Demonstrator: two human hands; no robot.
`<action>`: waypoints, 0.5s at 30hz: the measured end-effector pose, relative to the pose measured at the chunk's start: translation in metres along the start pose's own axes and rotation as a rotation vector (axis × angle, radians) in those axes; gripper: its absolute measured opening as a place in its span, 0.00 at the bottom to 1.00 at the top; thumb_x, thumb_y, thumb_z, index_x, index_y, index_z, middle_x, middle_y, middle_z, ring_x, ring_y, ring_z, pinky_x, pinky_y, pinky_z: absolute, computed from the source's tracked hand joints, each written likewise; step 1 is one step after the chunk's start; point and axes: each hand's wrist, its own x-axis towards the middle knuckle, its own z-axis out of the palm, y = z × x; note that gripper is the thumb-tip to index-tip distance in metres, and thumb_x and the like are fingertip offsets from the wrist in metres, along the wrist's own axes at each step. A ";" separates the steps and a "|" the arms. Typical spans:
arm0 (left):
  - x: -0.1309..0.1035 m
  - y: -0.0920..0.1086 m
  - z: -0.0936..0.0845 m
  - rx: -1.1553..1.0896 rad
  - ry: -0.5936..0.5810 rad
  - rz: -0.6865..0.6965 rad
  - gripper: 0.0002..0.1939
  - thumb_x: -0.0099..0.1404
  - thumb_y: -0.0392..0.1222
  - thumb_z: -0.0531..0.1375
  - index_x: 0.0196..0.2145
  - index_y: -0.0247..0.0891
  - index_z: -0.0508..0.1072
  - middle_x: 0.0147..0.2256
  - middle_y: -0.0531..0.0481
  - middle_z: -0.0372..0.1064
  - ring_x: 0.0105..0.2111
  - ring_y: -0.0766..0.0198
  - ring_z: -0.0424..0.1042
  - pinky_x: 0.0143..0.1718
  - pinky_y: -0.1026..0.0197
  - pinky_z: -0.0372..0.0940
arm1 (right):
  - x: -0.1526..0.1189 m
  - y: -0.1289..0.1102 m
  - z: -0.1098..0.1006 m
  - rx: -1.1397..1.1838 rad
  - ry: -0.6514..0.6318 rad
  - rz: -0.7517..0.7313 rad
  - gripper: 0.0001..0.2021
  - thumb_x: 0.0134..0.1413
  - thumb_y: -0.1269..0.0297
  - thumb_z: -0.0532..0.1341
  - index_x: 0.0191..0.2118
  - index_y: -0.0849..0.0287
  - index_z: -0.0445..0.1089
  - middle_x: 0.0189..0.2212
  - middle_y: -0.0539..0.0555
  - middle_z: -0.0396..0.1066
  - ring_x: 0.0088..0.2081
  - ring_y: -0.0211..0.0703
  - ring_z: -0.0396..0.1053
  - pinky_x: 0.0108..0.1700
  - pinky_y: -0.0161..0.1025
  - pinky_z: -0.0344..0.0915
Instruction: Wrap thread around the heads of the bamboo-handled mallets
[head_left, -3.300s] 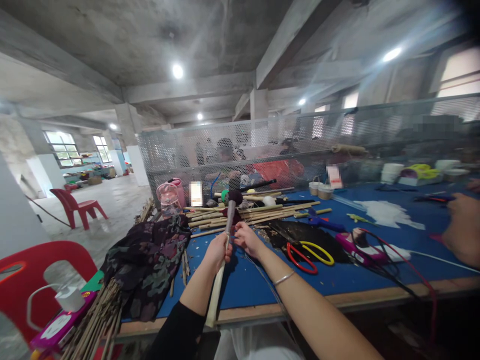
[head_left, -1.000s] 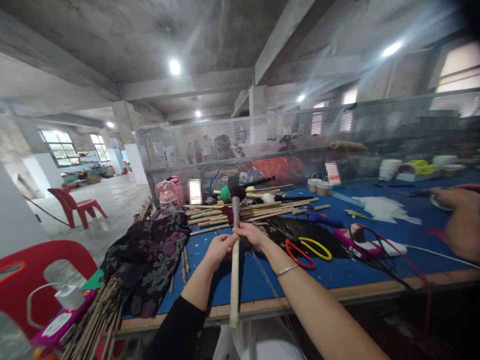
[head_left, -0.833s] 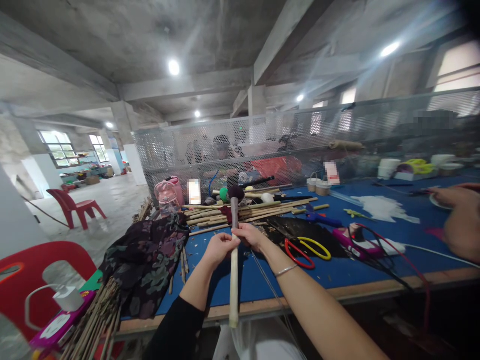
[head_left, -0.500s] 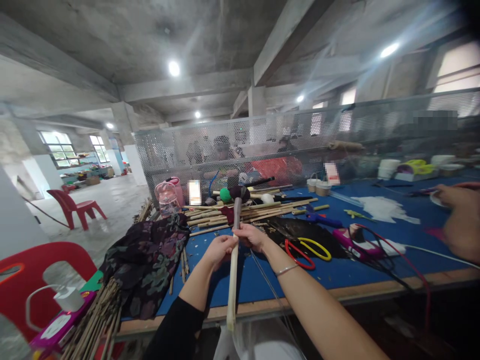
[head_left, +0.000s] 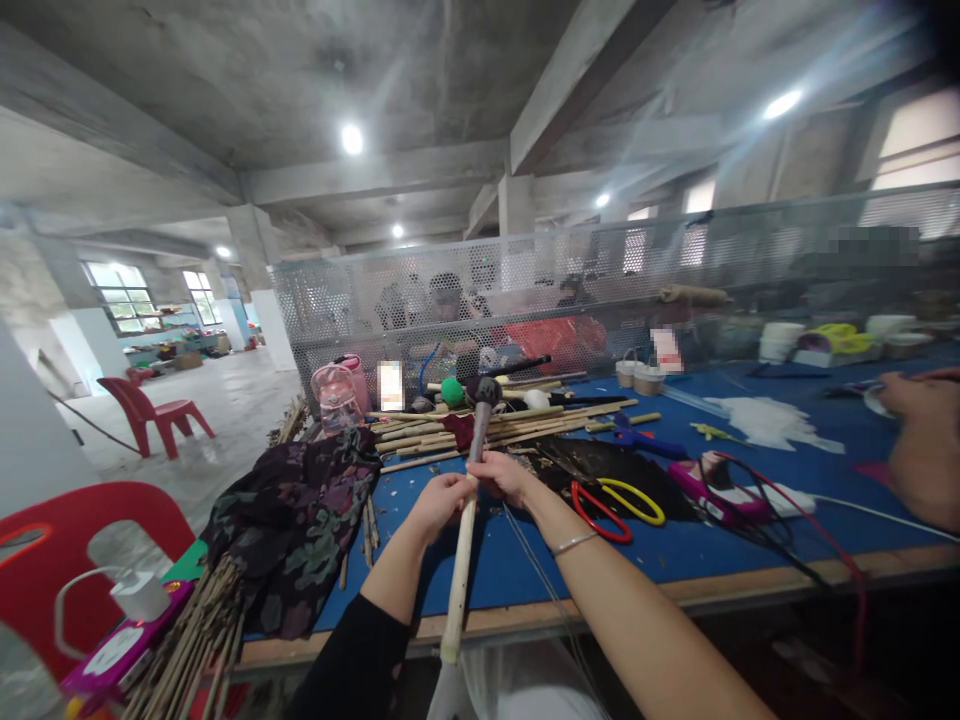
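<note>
A pale peeled stick (head_left: pixel 463 570), its upper part covered in something grey, stands tilted before me over the table edge. My left hand (head_left: pixel 444 505) pinches it near the middle from the left side. From the right, my right hand (head_left: pixel 506 478), with a bangle at the wrist, closes its fingers on the stick just above, where the grey part (head_left: pixel 480 432) begins. Thin wires (head_left: pixel 536 560) trail below my right hand. Scissors with one red and one yellow handle (head_left: pixel 630 500) lie to the right.
Bamboo sticks (head_left: pixel 420 435) lie behind my hands. Dark flowered cloth (head_left: pixel 296 530) covers the table's left corner, beside a bundle of thin twigs (head_left: pixel 184 640). Corded pink power strips (head_left: pixel 705 490) sit right. Another person's hand (head_left: pixel 919 430) works at far right. A perforated metal screen (head_left: pixel 345 300) stands behind.
The stick has tilted: its lower end moved left and its grey top leans further right. Both hands keep their hold at nearly the same place.
</note>
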 end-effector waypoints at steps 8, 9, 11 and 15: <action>0.000 0.000 -0.004 0.160 0.032 0.127 0.21 0.43 0.52 0.67 0.24 0.31 0.67 0.16 0.56 0.59 0.14 0.76 0.54 0.17 0.69 0.50 | 0.005 0.007 -0.005 -0.022 -0.006 0.006 0.17 0.38 0.56 0.66 0.25 0.60 0.57 0.11 0.39 0.50 0.10 0.24 0.40 0.13 0.29 0.33; -0.003 0.002 -0.004 0.101 -0.019 0.103 0.21 0.43 0.52 0.66 0.24 0.31 0.68 0.17 0.55 0.59 0.15 0.75 0.56 0.18 0.69 0.52 | 0.004 0.005 -0.004 0.019 -0.021 -0.002 0.18 0.37 0.55 0.66 0.26 0.60 0.58 0.11 0.39 0.50 0.11 0.24 0.40 0.13 0.29 0.33; -0.006 0.006 -0.003 -0.043 -0.142 0.051 0.20 0.45 0.52 0.66 0.26 0.31 0.68 0.20 0.51 0.63 0.19 0.71 0.62 0.21 0.67 0.57 | 0.000 0.002 -0.003 0.111 -0.062 -0.028 0.19 0.36 0.55 0.67 0.28 0.61 0.59 0.12 0.40 0.52 0.11 0.24 0.42 0.14 0.28 0.35; -0.007 0.007 0.000 -0.163 -0.221 -0.035 0.19 0.47 0.50 0.66 0.28 0.31 0.68 0.22 0.49 0.65 0.25 0.66 0.68 0.25 0.66 0.61 | -0.003 -0.001 -0.002 0.130 -0.108 -0.014 0.20 0.35 0.56 0.67 0.30 0.61 0.60 0.15 0.42 0.58 0.12 0.26 0.49 0.14 0.28 0.40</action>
